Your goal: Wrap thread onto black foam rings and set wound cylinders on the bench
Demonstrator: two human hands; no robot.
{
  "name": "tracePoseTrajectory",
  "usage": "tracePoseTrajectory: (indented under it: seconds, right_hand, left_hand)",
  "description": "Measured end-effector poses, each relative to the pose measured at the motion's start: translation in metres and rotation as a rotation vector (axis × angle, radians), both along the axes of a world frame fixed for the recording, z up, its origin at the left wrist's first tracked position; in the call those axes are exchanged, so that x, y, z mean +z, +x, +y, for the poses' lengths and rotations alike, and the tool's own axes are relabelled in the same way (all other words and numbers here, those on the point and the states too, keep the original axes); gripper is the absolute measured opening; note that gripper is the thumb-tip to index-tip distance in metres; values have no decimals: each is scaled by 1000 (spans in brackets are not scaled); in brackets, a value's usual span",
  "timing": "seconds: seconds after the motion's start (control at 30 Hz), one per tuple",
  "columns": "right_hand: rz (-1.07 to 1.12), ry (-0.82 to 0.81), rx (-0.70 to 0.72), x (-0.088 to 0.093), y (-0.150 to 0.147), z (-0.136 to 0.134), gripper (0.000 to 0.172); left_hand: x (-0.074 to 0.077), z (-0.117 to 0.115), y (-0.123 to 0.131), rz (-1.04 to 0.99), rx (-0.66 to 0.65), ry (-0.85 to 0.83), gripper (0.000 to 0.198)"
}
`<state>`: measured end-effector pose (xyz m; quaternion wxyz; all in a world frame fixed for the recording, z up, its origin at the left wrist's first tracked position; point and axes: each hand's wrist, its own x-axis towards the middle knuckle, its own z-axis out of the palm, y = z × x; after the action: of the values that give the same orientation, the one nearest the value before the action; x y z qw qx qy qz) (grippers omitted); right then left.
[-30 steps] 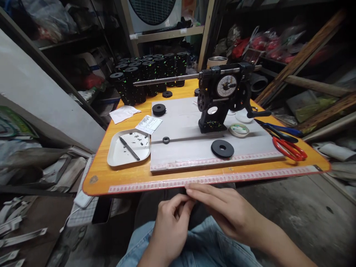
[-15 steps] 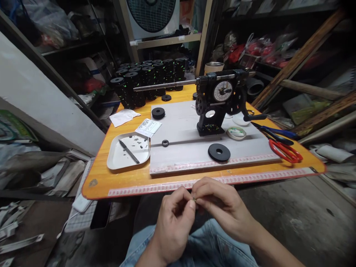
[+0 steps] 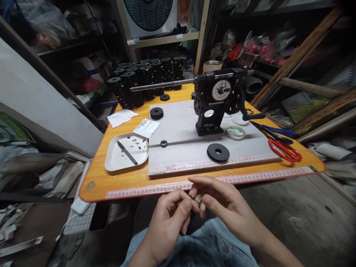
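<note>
Both hands meet over my lap, just below the front edge of the orange table (image 3: 125,181). My left hand (image 3: 168,222) is curled, thumb and forefinger pinched together. My right hand (image 3: 222,207) faces it with fingertips pinched against the left's. Between the fingertips sits a tiny object (image 3: 194,196), too small to name. A black hand-crank winding machine (image 3: 217,100) with a round dial and a long threaded rod stands on the grey board (image 3: 180,152), well beyond the hands.
On the board lie a black disc (image 3: 218,152), a small black ring (image 3: 164,143) and a tape roll (image 3: 235,132). A white tray (image 3: 126,156) with a pen is at left; red scissors (image 3: 285,151) and blue-handled scissors at right. Stacked black spools (image 3: 144,79) fill the table's back.
The hands rose slightly toward the table edge and closed into a fingertip pinch; the right fingers, earlier stretched out, are now curled. The view shifted a little.
</note>
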<state>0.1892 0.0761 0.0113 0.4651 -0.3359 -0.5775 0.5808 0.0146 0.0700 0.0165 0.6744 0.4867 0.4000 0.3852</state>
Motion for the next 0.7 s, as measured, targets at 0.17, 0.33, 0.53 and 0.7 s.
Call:
tracePoseTrajectory:
  seconds: [0.17,0.33,0.53,0.7]
  right_hand:
    - [-316,311,-35,10,2,3,16]
    - [-382,424,-105,10,-1,4,12]
    - [-407,473,-116,2,2,5,14]
    - [-485,498,-44,-1,15,-2,20]
  left_hand:
    - [-3,0,-4,-32,-24,-45,41]
    - [-9,-5,-13,-61,-86,-100,40]
    - [-8,-14,-26,-19,-97,-155,39]
    - [3,-18,-36,280,111,-79,41]
